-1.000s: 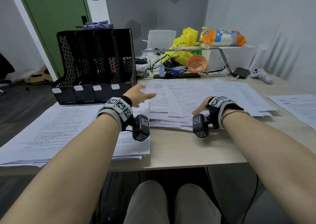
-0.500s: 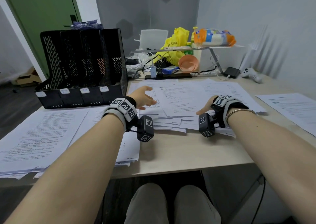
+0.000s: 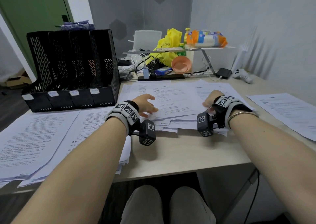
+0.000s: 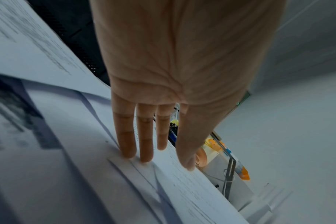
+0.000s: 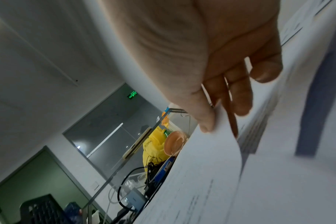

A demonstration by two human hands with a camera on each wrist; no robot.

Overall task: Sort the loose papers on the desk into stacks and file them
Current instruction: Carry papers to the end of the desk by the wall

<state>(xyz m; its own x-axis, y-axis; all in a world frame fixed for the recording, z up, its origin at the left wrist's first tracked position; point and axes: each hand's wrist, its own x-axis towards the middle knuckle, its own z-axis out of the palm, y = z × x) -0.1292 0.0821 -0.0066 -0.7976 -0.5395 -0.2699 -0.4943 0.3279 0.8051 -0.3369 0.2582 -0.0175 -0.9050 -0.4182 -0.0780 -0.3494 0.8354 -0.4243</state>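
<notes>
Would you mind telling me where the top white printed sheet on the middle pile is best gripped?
Probably at the top white printed sheet's right edge, coming from the right: the right hand pinches it there, curling it off the pile, while the left hand's straight fingers press the opposite side.

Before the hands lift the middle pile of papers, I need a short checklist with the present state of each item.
1. Left hand on the middle pile, fingers straight: ok.
2. Right hand pinches the top sheet's edge: ok.
3. Pile edges squared: not ok, sheets lie fanned.
4. File rack slots free: ok, they look empty.
5. Whole pile held, not only one sheet: cannot tell.
6. Left stack apart from the pile: cannot tell.
</notes>
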